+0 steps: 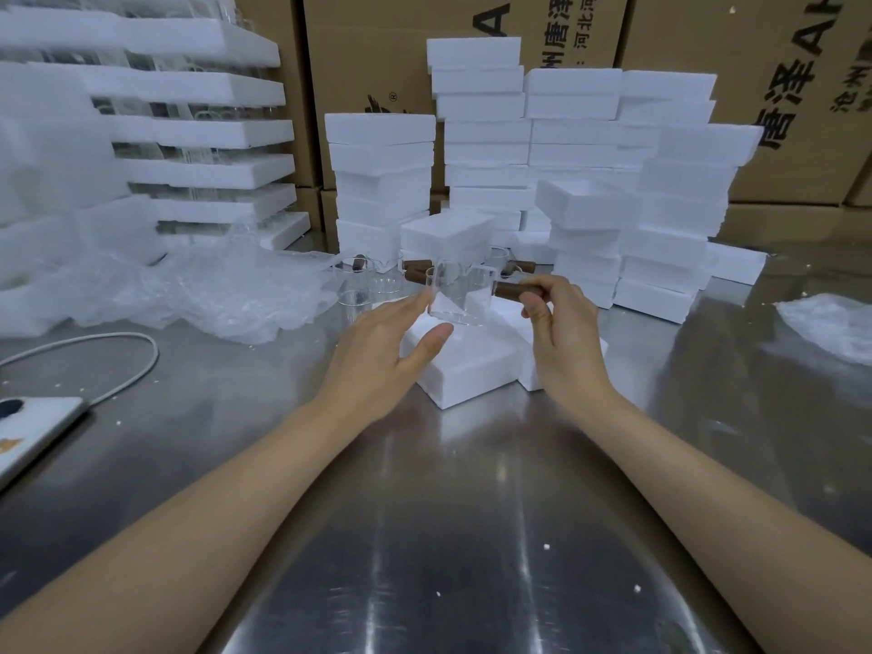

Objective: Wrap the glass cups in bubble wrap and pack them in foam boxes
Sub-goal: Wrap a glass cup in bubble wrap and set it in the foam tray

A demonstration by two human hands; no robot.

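Glass cup [460,297] in R hand [561,332], foam stacks [486,148] behind, bubble wrap [226,295] left

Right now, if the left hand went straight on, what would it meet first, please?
Most likely the glass cup, held by its wooden handle in the right hand; the left hand seems nearly touching it.

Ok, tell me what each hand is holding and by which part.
The right hand pinches the glass cup by its wooden handle; the left hand is open, holding nothing.
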